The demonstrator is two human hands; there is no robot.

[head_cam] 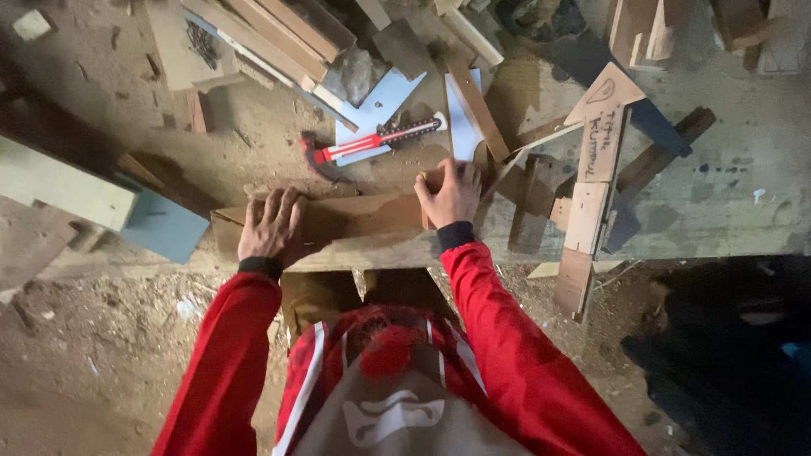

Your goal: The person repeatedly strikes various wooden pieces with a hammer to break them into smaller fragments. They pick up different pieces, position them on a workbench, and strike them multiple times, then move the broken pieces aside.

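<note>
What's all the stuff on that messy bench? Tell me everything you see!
wooden board: one, brown, lying along the bench's near edge under both hands
hammer: one, red and white handle with dark grip and dark head, behind the board
metal square: one, pale blue-grey, under the hammer
arrow-shaped wood piece: one, light tan with handwriting, right of the hands
wood offcuts: many, tan and brown, piled at the bench's back
blue panel: one, blue, at the left
workbench: one, grey and dusty
sawdust floor: brown, below the bench
sleeves: two, red
left hand: pressed flat on the board's left end
right hand: gripping the board's right end
</note>
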